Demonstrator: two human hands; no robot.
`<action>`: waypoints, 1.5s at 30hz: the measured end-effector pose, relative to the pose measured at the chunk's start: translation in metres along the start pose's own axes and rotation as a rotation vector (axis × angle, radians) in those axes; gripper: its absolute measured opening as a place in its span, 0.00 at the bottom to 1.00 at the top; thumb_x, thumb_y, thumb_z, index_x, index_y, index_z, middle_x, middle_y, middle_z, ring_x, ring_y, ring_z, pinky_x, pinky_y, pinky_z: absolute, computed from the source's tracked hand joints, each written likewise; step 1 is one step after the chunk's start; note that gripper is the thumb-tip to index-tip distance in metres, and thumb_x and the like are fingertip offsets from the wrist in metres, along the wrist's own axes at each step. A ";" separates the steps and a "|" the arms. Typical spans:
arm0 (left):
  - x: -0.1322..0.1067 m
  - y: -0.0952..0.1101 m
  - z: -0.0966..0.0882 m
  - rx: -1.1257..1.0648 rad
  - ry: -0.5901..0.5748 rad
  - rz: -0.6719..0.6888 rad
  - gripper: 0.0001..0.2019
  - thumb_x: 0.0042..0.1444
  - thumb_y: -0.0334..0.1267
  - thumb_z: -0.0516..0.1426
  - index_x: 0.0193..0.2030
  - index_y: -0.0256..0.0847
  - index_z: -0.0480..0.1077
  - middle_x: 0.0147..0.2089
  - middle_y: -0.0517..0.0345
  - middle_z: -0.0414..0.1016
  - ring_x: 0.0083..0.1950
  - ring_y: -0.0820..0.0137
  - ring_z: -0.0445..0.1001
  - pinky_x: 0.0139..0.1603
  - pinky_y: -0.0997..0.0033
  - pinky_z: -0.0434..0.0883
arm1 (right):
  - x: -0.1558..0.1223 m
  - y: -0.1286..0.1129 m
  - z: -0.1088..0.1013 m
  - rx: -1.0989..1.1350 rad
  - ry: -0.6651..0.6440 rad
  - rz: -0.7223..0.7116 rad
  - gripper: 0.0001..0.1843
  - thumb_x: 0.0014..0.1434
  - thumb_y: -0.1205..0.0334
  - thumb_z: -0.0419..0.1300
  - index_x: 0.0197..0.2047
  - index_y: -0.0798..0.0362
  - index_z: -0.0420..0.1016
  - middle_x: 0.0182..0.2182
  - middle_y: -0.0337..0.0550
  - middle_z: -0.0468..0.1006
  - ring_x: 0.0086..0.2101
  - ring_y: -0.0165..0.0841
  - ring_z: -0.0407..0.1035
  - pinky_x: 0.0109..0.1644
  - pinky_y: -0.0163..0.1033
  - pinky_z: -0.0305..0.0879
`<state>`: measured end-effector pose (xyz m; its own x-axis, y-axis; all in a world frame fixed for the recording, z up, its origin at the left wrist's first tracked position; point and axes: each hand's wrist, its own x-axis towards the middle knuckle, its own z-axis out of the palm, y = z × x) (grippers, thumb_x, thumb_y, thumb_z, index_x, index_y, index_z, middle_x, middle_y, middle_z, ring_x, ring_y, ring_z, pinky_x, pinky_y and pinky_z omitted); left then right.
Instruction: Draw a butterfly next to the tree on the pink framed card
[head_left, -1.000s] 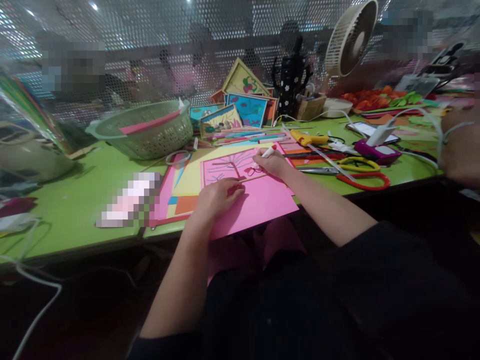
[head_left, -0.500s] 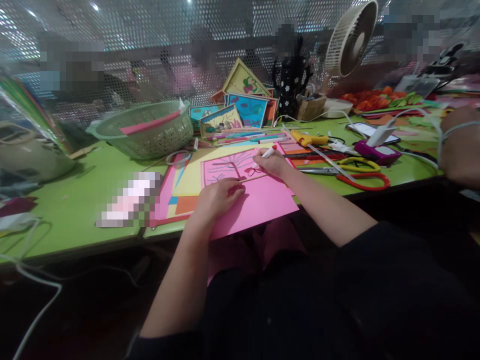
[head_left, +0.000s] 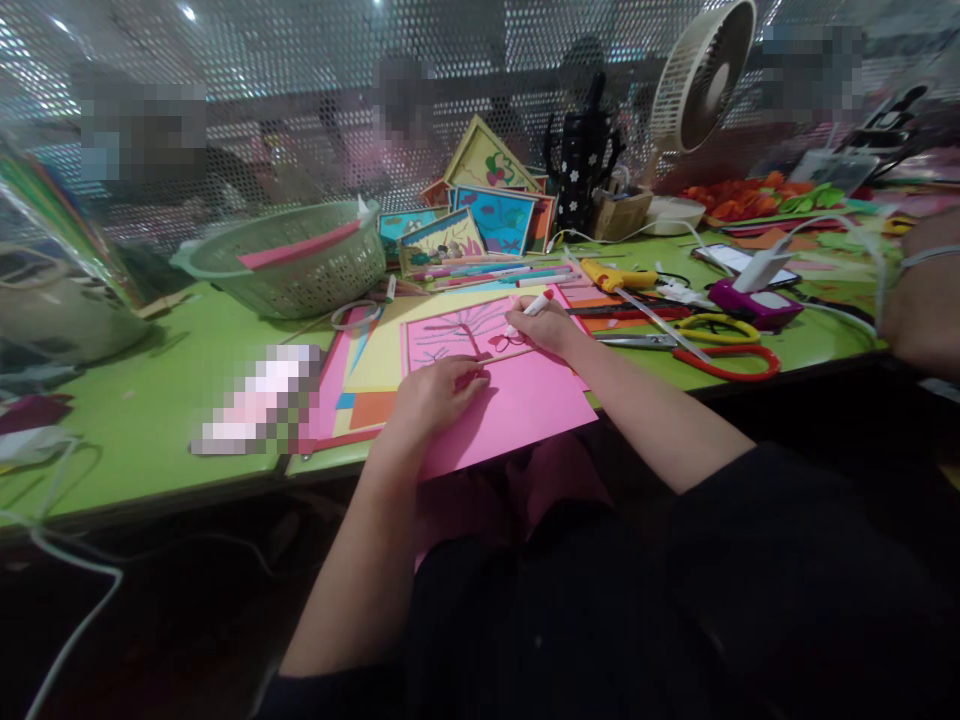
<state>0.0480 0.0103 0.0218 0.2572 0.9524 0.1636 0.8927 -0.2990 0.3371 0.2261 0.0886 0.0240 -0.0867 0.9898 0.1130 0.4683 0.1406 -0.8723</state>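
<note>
A white felt-tip marker with a red end (head_left: 539,301) is held in my right hand (head_left: 553,328), its tip down at the right part of a small framed picture (head_left: 442,336). The picture has a pink ground with a branching tree and dark-outlined red shapes. My left hand (head_left: 436,392) is at the near edge of the frame, fingers bent around the thin wooden strip. Beneath both hands lies a pink sheet (head_left: 525,405), which overhangs the table's front edge. Some of the drawing is hidden by my right fingers.
A green basket (head_left: 292,270) stands at the back left, beside several framed pictures (head_left: 495,220). Scissors with red and yellow handles (head_left: 727,360), a yellow glue gun (head_left: 619,277) and a purple plug block (head_left: 754,303) lie right. Another person's arm (head_left: 922,290) is at the far right.
My hands, the marker and the picture look almost unmoved. The other person's arm at the far right has shifted slightly.
</note>
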 end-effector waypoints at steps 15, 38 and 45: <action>0.000 0.000 0.000 0.010 -0.001 -0.006 0.13 0.61 0.41 0.55 0.49 0.46 0.77 0.57 0.56 0.76 0.55 0.59 0.75 0.51 0.62 0.71 | 0.001 0.001 0.000 -0.055 0.000 -0.026 0.09 0.52 0.60 0.55 0.22 0.50 0.63 0.19 0.33 0.66 0.24 0.29 0.60 0.28 0.35 0.53; 0.000 0.001 -0.001 0.002 0.000 -0.008 0.12 0.61 0.41 0.55 0.48 0.47 0.78 0.57 0.57 0.76 0.55 0.59 0.75 0.51 0.62 0.72 | -0.001 -0.001 -0.002 -0.071 -0.003 -0.025 0.09 0.52 0.61 0.55 0.22 0.50 0.64 0.18 0.32 0.66 0.23 0.28 0.61 0.28 0.35 0.54; 0.000 0.002 -0.001 -0.002 -0.007 -0.004 0.12 0.61 0.40 0.55 0.48 0.47 0.78 0.57 0.57 0.76 0.56 0.59 0.74 0.52 0.62 0.71 | 0.000 0.000 -0.002 -0.078 0.000 -0.025 0.09 0.52 0.60 0.55 0.22 0.50 0.64 0.18 0.33 0.67 0.24 0.29 0.62 0.29 0.35 0.55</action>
<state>0.0488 0.0093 0.0235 0.2560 0.9541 0.1558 0.8929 -0.2951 0.3401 0.2279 0.0883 0.0249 -0.0997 0.9859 0.1346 0.5329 0.1671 -0.8295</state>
